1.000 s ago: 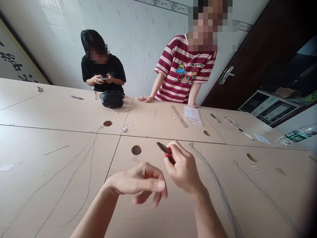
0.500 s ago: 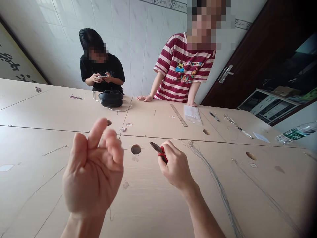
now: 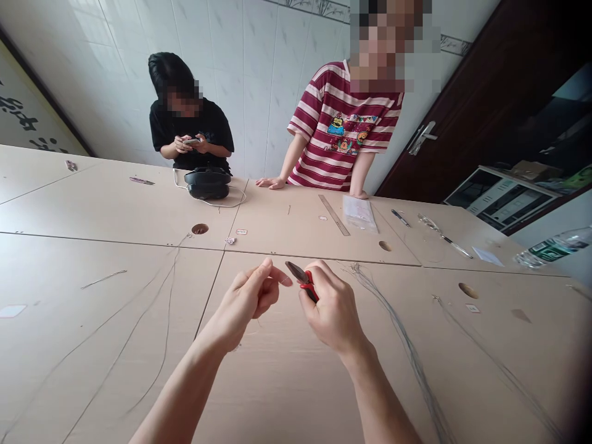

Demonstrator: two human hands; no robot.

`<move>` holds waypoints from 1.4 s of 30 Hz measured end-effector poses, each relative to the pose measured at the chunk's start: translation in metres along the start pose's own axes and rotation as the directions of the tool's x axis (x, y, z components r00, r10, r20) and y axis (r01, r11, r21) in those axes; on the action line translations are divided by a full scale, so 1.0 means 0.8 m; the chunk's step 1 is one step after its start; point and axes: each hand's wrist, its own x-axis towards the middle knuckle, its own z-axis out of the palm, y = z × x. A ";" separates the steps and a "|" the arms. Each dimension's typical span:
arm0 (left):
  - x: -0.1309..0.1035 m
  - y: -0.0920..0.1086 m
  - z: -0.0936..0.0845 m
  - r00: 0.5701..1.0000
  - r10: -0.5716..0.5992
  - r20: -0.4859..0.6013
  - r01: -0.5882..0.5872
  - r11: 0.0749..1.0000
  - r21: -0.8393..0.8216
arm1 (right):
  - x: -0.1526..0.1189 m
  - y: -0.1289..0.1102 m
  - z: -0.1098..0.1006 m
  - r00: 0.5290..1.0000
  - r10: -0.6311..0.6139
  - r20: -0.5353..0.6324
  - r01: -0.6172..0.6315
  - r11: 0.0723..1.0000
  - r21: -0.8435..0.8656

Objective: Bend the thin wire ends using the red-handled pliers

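Observation:
My right hand [image 3: 330, 305] is wrapped around red-handled pliers [image 3: 303, 280], their dark jaws pointing up and left. Just left of the jaws, my left hand [image 3: 252, 299] has its thumb and fingers pinched together. A thin wire [image 3: 285, 280], barely visible, shows at the left fingertips close to the pliers. To the right of my right hand lies a bundle of long grey wires [image 3: 400, 330]. Several single wires [image 3: 169, 308] run along the table left of my left arm.
The pale table [image 3: 287, 382] has round holes, one a dark cable hole [image 3: 200, 229]. Across it are a black case [image 3: 207, 183], a ruler [image 3: 333, 215], a plastic bag [image 3: 359, 214], pens and a bottle [image 3: 555, 246]. Two people are at the far side, one holding a phone [image 3: 191, 141].
My left hand has gone from raised with the palm showing to a pinch beside the pliers, further right. My right hand with the pliers has barely moved.

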 end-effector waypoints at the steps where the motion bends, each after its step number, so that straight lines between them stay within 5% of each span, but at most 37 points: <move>1: -0.001 0.001 -0.001 0.999 -0.016 0.036 0.017 0.999 -0.029 | 0.000 0.001 0.000 1.000 0.004 0.003 -0.004 1.000 0.005; 5: -0.005 0.001 -0.005 0.968 -0.051 0.244 0.094 0.981 -0.169 | 0.000 -0.001 0.000 1.000 0.017 0.005 -0.018 0.999 0.041; 9: -0.007 -0.006 -0.010 0.891 0.000 0.453 0.143 0.949 -0.281 | 0.000 -0.006 0.002 1.000 0.019 0.024 -0.021 0.998 0.059; 14: -0.010 -0.019 0.002 0.653 0.121 0.747 0.258 0.893 -0.370 | 0.001 -0.007 0.004 1.000 0.021 0.008 -0.021 1.000 0.023; 17: -0.023 -0.019 0.012 0.573 0.210 0.792 0.236 0.884 -0.404 | 0.001 -0.003 0.005 1.000 -0.009 -0.016 0.009 1.000 -0.005; 20: -0.043 -0.003 0.018 0.669 0.317 0.673 0.066 0.876 -0.478 | 0.001 -0.001 0.006 1.000 -0.011 -0.014 0.011 1.000 -0.019; 22: -0.055 0.013 0.020 0.827 0.347 0.442 -0.093 0.860 -0.502 | 0.001 -0.001 0.006 1.000 -0.002 -0.003 0.002 1.000 -0.013; 24: -0.060 0.028 0.023 0.902 0.411 0.135 -0.284 0.798 -0.531 | 0.001 -0.003 0.006 1.000 0.010 0.002 -0.010 1.000 -0.005; 27: -0.054 0.039 0.027 0.860 0.445 -0.249 -0.509 0.723 -0.467 | 0.001 -0.005 0.006 1.000 0.021 -0.007 -0.021 1.000 -0.019; 30: -0.039 0.034 0.030 0.780 0.449 -0.435 -0.607 0.713 -0.352 | 0.000 -0.005 0.006 0.999 0.032 -0.024 -0.033 0.999 -0.027; 32: -0.028 0.024 0.030 0.760 0.423 -0.494 -0.605 0.737 -0.302 | 0.000 -0.005 0.007 0.999 0.045 -0.019 -0.045 0.999 -0.016; 37: -0.011 0.000 0.027 0.900 0.244 -0.361 -0.310 0.941 -0.138 | -0.001 -0.007 0.009 0.999 0.052 0.003 -0.052 0.999 0.002; 42: -0.013 0.003 0.023 0.929 0.248 -0.274 -0.215 0.966 0.145 | -0.001 -0.006 0.008 0.998 0.061 -0.008 -0.061 0.998 0.024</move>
